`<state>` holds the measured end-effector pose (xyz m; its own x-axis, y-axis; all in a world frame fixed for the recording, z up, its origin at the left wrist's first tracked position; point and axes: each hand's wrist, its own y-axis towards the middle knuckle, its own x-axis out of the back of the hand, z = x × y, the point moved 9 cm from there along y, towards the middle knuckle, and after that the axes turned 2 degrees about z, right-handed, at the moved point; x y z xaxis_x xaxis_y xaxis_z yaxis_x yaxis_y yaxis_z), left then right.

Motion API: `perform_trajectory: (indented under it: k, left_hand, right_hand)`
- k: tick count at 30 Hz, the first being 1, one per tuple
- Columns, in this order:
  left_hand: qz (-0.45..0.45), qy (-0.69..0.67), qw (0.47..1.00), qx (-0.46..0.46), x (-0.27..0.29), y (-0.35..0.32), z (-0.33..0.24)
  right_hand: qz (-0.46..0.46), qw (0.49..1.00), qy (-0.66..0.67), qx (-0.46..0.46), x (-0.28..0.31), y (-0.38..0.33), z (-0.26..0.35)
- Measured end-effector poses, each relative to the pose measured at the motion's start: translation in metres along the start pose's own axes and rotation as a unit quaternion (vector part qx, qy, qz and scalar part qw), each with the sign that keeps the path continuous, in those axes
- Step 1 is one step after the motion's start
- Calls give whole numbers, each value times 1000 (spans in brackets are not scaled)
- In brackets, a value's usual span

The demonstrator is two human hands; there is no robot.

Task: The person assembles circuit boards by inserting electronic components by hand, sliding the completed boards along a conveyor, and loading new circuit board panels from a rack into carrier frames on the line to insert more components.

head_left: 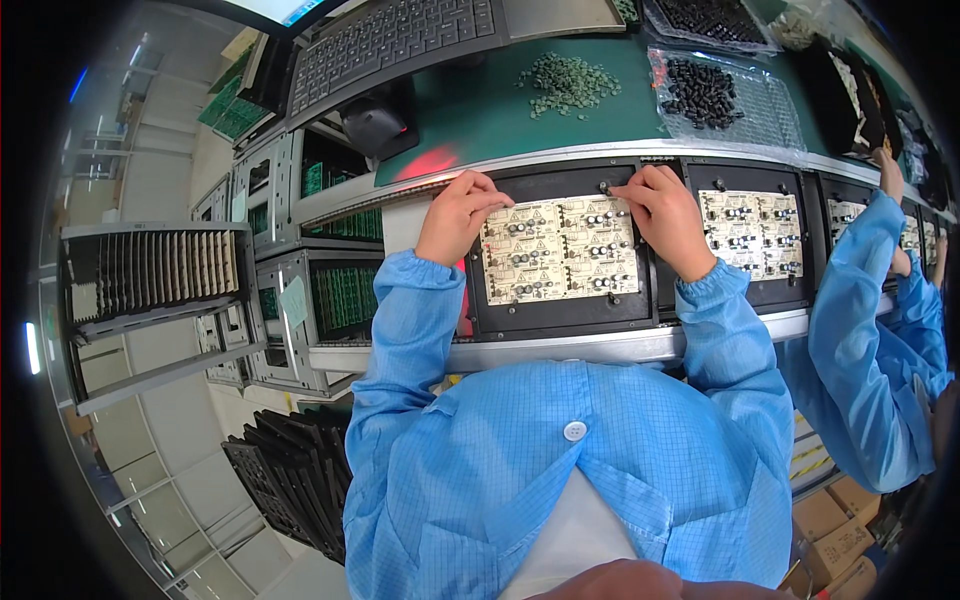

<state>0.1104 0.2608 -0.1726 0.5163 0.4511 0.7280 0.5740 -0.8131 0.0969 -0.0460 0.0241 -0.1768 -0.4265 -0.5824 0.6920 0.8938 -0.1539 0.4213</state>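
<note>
A cream circuit board panel (pixel 575 268) studded with small dark and silver parts lies in a black carrier frame (pixel 560 320) in front of me. My left hand (pixel 462 215) is at the panel's upper left corner, with thumb and finger pinched together. At the upper right corner my right hand (pixel 662 212) makes a similar pinch, close to a small black knob (pixel 604 187) on the frame. Whatever sits between the fingertips of either hand is too small or covered to make out.
Further carriers with a second panel (pixel 755 235) continue along the metal rail (pixel 590 350) to the right, where a co-worker's sleeve (pixel 850 330) reaches in. Behind lie green pieces (pixel 570 85), a bag of black parts (pixel 700 95), a keyboard (pixel 395 50) and a mouse (pixel 375 130). Racks (pixel 155 275) stand left.
</note>
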Motion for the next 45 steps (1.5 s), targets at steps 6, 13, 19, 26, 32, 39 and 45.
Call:
perform_trajectory:
  k: [6,13,19,26,32,39,45]
  left_hand:
    - [76,-77,994,18,2,20,-4]
    - [-47,81,989,111,-6,128,5]
    - [-109,132,985,24,-31,160,23]
    - [-79,254,960,-89,-33,155,5]
    - [-138,-104,982,76,-12,151,51]
    - [-11,-576,789,214,-41,128,61]
    - [78,-716,668,189,-61,67,13]
  right_hand:
    - [-1,999,22,-36,3,1,-4]
    - [0,995,30,-97,-7,50,-21]
    - [-42,990,-90,-98,-49,103,-46]
    - [-30,982,-162,-89,-56,108,-55]
    - [-9,977,162,-140,-25,64,-37]
    - [114,872,408,-246,-50,4,-18]
    - [87,976,135,-148,-41,-1,19]
